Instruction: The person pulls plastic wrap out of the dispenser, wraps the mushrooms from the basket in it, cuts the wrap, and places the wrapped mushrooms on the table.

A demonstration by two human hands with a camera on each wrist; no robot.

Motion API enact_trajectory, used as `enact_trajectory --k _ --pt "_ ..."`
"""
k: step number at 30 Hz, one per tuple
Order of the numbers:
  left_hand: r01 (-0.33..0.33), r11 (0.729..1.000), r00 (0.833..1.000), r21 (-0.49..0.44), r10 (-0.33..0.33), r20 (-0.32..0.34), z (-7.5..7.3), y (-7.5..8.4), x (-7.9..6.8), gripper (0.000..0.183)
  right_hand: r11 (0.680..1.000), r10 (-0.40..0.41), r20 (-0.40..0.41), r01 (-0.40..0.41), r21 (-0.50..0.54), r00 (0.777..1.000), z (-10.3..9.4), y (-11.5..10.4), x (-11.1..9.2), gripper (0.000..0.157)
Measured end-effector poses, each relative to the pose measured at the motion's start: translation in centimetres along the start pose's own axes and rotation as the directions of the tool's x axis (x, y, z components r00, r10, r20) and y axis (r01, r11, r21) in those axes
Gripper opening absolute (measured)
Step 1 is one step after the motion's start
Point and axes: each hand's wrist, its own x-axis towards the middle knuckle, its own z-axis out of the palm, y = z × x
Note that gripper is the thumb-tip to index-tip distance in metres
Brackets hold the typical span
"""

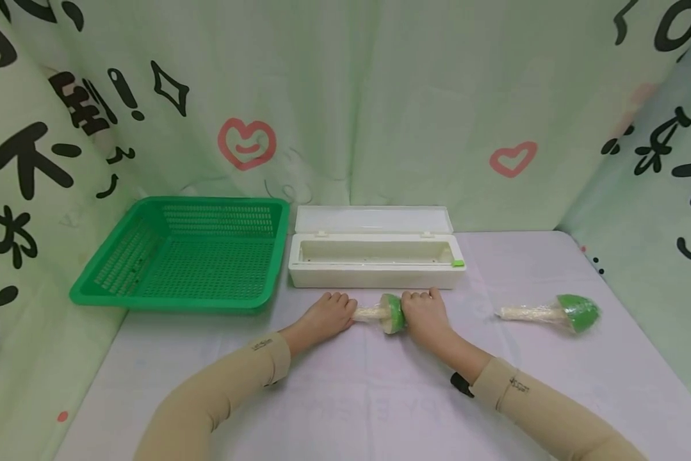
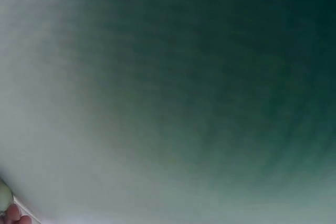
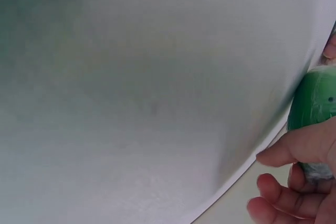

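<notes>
A mushroom-shaped thing [image 1: 394,314] with a green cap and a pale stem, wrapped in clear film, lies sideways between both hands. My left hand [image 1: 330,314] grips the stem end. At the cap's end is my right hand [image 1: 428,317], fingers curled against it. The right wrist view shows the green cap [image 3: 315,95] close behind the thumb, with crinkled film by the curled fingers. Only a few fingertips [image 2: 16,216] show at the corner of the left wrist view; the rest there is blurred. A second film-wrapped green mushroom shape [image 1: 578,312] lies to the right, untouched.
A white oblong box [image 1: 374,278] with its lid [image 1: 374,219] raised stands just beyond the hands. To its left sits a green plastic basket [image 1: 224,275] with perforated sides. A white cloth covers the table [image 1: 345,397]; printed curtains [image 1: 426,96] hang around it.
</notes>
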Motion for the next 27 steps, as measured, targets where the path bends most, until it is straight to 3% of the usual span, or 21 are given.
enact_trajectory --k 7,14,20,27 --pt "0.042 0.993 0.997 -0.107 -0.034 0.074 -0.4 -0.4 -0.1 0.028 0.998 0.059 0.088 -0.062 0.033 0.994 -1.0 0.5 -0.8 0.018" --pt "0.111 0.946 0.990 -0.305 -0.079 0.114 -0.7 -1.4 -1.0 0.039 0.999 0.038 0.071 -0.038 0.005 0.997 -2.5 0.3 -2.4 0.018" --pt "0.093 0.955 0.981 -0.283 -0.040 0.190 -0.7 -1.8 -1.5 0.037 0.999 -0.042 0.008 0.042 0.012 0.999 -2.1 0.0 -3.1 0.016" --pt "0.073 0.977 0.988 -0.202 -0.044 0.146 -0.3 -1.3 -1.2 0.029 0.997 -0.064 -0.003 0.064 -0.048 0.998 -1.7 -0.9 -2.9 0.018"
